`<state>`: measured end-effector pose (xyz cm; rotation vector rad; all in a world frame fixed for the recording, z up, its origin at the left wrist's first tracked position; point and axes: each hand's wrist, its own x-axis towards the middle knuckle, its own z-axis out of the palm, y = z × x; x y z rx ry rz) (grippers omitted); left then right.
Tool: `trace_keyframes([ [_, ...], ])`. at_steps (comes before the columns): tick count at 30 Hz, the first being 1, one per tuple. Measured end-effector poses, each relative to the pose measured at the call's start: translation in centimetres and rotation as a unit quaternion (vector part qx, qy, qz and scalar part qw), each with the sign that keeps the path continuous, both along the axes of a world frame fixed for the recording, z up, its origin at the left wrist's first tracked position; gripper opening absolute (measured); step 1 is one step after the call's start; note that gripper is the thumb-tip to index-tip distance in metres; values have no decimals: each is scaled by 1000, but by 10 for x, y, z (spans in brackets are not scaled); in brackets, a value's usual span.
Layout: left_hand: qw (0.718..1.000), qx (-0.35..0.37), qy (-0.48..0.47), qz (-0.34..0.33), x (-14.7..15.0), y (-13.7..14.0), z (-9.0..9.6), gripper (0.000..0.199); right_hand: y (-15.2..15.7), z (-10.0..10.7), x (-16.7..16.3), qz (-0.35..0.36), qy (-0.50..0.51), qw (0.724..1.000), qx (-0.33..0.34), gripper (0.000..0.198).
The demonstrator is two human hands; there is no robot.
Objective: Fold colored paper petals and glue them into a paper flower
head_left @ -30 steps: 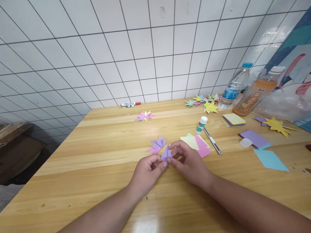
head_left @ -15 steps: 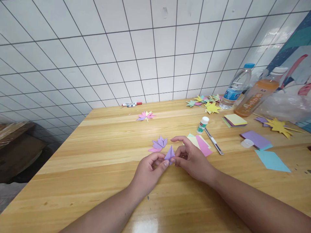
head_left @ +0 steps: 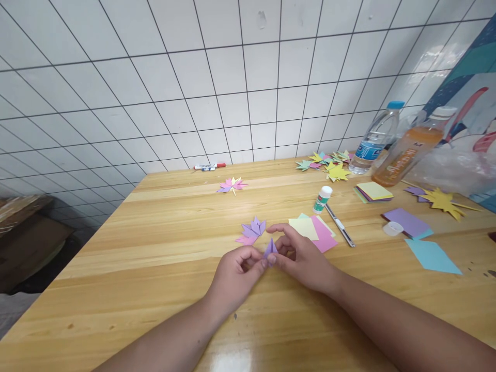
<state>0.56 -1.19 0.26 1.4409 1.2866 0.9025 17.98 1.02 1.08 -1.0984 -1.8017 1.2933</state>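
Note:
A small folded piece of purple paper (head_left: pixel 270 249), pointed at the top, is held between both hands over the table. My left hand (head_left: pixel 238 268) pinches its lower left side with thumb and finger. From the right, my right hand (head_left: pixel 300 257) has its thumb on the lower front of the paper, its index finger raised and bent above. The fingertips hide the paper's lower part. Just behind the hands lies a partly assembled purple and pink folded-paper leaf (head_left: pixel 251 231). Yellow and pink paper sheets (head_left: pixel 324 244) lie beyond my right hand.
A glue stick (head_left: pixel 323 199) stands beside a utility knife (head_left: pixel 340 226). Rightward are a paper stack (head_left: pixel 374 191), a blue sheet (head_left: pixel 433 257) and a clear cap (head_left: pixel 392 228). Finished paper leaves (head_left: pixel 337 171), a water bottle (head_left: pixel 374 139) and an orange drink bottle (head_left: pixel 413 150) stand farther back. Markers (head_left: pixel 210 167) lie near the wall.
My right hand has shifted slightly left, closer to my left hand, and its thumb now covers more of the purple paper. More of the yellow sheet behind it shows.

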Motion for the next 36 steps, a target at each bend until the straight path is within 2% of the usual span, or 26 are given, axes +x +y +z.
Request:
trace_keyframes([
  [5,999,33,28,-1,1,-2,-4,21,-1,-1,-2,6,-51,998,26,9],
  [10,999,16,2,27,-1,0,-4,19,2,-3,-2,3,-43,999,21,13],
  [16,1000,14,8,19,-2,1,0,17,0,-4,-1,24,-123,987,97,20],
  [19,999,-30,-25,12,-2,3,1,20,-2,-1,0,19,-123,985,117,30],
  [22,993,-69,-90,15,-4,6,2,25,-2,4,4,35,-121,975,182,36],
  [25,991,-70,-115,8,-7,9,3,27,0,3,7,79,-128,949,277,43],
  [27,990,-68,-121,8,-7,10,3,28,3,0,8,74,-118,937,321,43],
  [32,988,-73,-133,16,-7,10,7,28,7,-6,7,25,-106,916,386,23],
  [36,988,-76,-133,10,-7,10,8,29,6,-3,8,22,-114,901,418,20],
])
